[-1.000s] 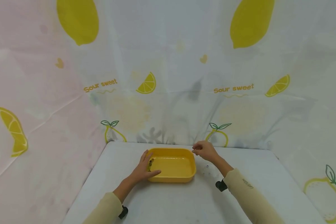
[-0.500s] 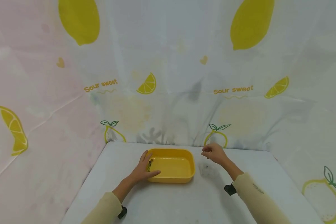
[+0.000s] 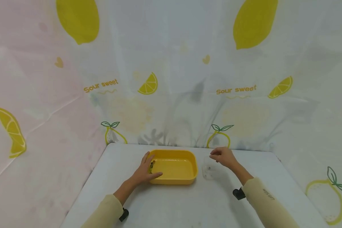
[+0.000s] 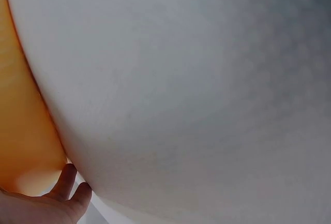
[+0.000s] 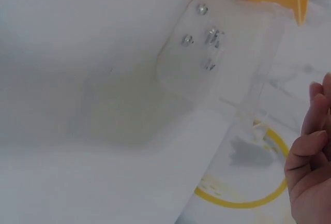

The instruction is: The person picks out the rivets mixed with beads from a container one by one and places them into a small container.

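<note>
My left hand (image 3: pixel 142 171) rests at the left end of a yellow plastic tray (image 3: pixel 174 182), fingers spread and thumb lying over the front rim. Small dark and yellow-green round beads (image 3: pixel 152 165) cluster inside the tray beside that hand. My right hand (image 3: pixel 225 157) is raised just beyond a clear plastic box (image 3: pixel 207 173), its thumb and index finger brought together. Several shiny small round pieces (image 5: pixel 213 36) lie in the box in the right wrist view. Whether the right fingertips hold something, I cannot tell.
Tray and box stand side by side toward the back of a white table (image 3: pixel 171 205). A lemon-printed cloth (image 3: pixel 171 110) hangs upright behind the table and along both sides.
My right hand has moved right, away from the tray's right rim to behind the clear box, which shows more fully. My left hand has stayed on the tray.
</note>
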A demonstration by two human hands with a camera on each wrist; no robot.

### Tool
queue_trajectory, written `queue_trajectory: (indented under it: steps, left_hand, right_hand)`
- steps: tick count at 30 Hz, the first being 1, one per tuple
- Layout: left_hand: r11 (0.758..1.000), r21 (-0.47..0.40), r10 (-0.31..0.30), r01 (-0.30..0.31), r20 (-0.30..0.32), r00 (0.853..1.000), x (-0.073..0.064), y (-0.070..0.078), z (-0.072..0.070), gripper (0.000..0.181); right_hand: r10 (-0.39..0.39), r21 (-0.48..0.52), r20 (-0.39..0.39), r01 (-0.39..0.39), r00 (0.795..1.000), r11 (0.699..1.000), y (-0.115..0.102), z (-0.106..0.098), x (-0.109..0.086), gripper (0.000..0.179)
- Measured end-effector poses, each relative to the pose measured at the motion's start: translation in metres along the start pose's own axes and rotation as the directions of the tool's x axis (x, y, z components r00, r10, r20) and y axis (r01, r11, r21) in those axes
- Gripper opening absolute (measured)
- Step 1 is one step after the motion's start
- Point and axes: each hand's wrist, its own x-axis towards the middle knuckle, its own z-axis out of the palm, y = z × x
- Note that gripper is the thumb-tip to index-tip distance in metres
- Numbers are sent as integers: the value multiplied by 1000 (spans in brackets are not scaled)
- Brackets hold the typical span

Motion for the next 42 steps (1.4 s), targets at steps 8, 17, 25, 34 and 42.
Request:
queue_trajectory:
  steps: [8, 17, 25, 34, 42]
  left_hand:
    - [1000, 10, 3, -3, 6, 1000, -2, 1, 0, 101]
    - [1000, 13, -9, 9, 13, 1000, -2, 3, -3, 101]
    - [1000, 15, -5, 5, 11, 1000, -3, 2, -1, 101]
    - [999, -6, 54, -54, -14, 998, -2, 0, 0, 100]
    - [997, 22, 74, -73, -38, 997, -10, -1, 4, 100]
  right_hand:
    - [71, -5, 32, -71, 997, 997, 3, -1, -8, 17]
    - [49, 13, 21, -49, 999, 999, 15, -2, -12, 18]
    - [87, 40, 35, -88, 996, 995, 18, 0, -17, 19]
    - [63, 57, 25, -64, 998, 996, 20, 4, -21, 13]
    - [33, 39, 7, -33, 999, 999, 21, 12, -27, 9]
